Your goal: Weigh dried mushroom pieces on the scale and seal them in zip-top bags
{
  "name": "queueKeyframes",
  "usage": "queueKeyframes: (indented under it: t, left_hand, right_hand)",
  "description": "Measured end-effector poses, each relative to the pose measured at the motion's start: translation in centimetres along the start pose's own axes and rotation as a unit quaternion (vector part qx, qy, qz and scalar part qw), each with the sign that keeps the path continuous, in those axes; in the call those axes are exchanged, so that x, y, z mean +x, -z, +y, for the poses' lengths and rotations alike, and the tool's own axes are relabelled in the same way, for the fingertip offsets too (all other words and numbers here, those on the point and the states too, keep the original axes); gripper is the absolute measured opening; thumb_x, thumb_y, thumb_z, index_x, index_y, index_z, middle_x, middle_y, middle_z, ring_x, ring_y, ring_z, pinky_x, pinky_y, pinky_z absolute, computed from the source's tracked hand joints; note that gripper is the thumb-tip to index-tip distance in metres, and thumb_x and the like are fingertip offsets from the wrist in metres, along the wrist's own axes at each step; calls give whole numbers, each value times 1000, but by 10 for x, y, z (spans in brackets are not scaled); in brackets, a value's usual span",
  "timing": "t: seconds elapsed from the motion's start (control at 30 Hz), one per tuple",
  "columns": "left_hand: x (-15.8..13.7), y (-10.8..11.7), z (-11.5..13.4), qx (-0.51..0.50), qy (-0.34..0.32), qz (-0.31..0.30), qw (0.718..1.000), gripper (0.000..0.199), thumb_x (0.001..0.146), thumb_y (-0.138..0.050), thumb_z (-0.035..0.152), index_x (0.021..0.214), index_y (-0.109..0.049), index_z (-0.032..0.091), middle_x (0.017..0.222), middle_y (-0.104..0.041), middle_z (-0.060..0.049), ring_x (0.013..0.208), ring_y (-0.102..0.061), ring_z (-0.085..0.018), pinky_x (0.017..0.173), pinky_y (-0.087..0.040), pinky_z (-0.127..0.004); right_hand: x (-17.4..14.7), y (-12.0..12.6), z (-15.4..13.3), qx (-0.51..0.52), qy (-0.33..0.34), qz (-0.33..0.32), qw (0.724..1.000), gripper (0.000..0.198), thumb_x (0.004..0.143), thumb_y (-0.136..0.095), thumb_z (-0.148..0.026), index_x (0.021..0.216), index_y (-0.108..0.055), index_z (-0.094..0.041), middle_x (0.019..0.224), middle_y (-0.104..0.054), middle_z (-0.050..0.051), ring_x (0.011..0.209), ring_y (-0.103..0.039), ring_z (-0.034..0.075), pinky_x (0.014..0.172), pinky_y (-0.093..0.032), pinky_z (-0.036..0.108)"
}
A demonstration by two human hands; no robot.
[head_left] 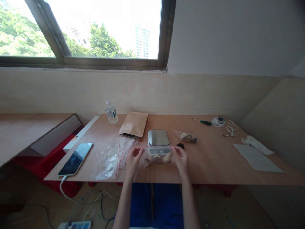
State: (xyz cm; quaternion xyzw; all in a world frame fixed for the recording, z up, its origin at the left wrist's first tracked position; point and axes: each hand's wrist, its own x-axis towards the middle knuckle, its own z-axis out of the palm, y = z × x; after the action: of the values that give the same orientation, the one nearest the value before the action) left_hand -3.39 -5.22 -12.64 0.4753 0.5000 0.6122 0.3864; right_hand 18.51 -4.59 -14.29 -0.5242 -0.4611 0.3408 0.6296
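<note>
A clear zip bag [152, 160] with several pale and brown dried pieces [157, 158] in it is stretched between my hands. My left hand [135, 155] pinches its top left corner, and my right hand [179, 156] pinches the top right corner. Just beyond the bag lies a flat digital scale [158, 137] with a bare metal plate; its display part shows through the plastic. A small dark round piece [180, 146] is beside my right fingers. Further right rests another zip bag [187, 137] holding similar pieces. Flat zip bags [107, 162] lie left of my left hand.
A brown paper pouch [134, 124] lies behind, its mouth facing me, near a water bottle [111, 113]. At left is a phone [75, 159] on a cable. On the right are a screwdriver [205, 122], a white camera [218, 121] and a white sheet [257, 158].
</note>
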Motion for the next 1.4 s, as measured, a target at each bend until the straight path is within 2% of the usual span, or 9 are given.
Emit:
queueKeyframes:
  t: [0.27, 0.37, 0.53, 0.8, 1.2, 1.4]
  left_hand:
    - [-4, -3, 5, -12, 10, 1, 1000, 27, 71, -65, 39, 84, -65, 16, 82, -65, -4, 78, -60, -17, 74, -44, -27]
    - [-5, -7, 3, -29, 23, -17, 999, 28, 71, -65, 39, 86, -64, 16, 83, -65, -4, 80, -59, -17, 75, -44, -27]
    - [-7, -12, 2, -21, 24, -9, 999, 25, 72, -64, 38, 80, -64, 15, 77, -63, -3, 76, -57, -16, 71, -43, -26]
    - [-8, -12, 5, -19, 14, 4, 1000, 22, 72, -64, 36, 78, -63, 15, 75, -62, -2, 74, -56, -15, 69, -43, -24]
    - [-8, -8, -6, -23, 4, 6, 1000, 21, 72, -66, 35, 80, -63, 15, 78, -64, -3, 76, -58, -15, 71, -45, -25]
    - [-9, -11, -3, -45, 11, -9, 999, 23, 71, -66, 36, 81, -61, 16, 75, -62, -2, 72, -57, -14, 67, -44, -23]
  right_hand:
    - [-2, -4, -1, 18, -18, -1, 1000, 31, 76, -59, -45, 86, -62, -15, 85, -70, 10, 83, -65, 23, 77, -50, 36]
    - [-2, -7, 3, 49, -31, -25, 998, 30, 75, -62, -43, 88, -61, -16, 86, -70, 8, 83, -65, 22, 78, -49, 35]
    - [-2, -10, 8, 69, -38, -59, 995, 28, 73, -66, -42, 87, -62, -18, 80, -70, 6, 79, -65, 21, 72, -49, 32]
    - [-3, -9, 3, 60, -23, -50, 997, 23, 74, -65, -40, 83, -61, -19, 78, -70, 5, 78, -65, 20, 73, -49, 32]
    - [-4, -9, 5, 80, -5, -23, 997, 22, 72, -66, -38, 82, -61, -20, 82, -67, 3, 80, -62, 18, 79, -47, 32]
    - [-6, -13, 1, 104, -37, -47, 993, 25, 72, -66, -41, 83, -62, -20, 78, -68, 3, 78, -63, 19, 77, -48, 32]
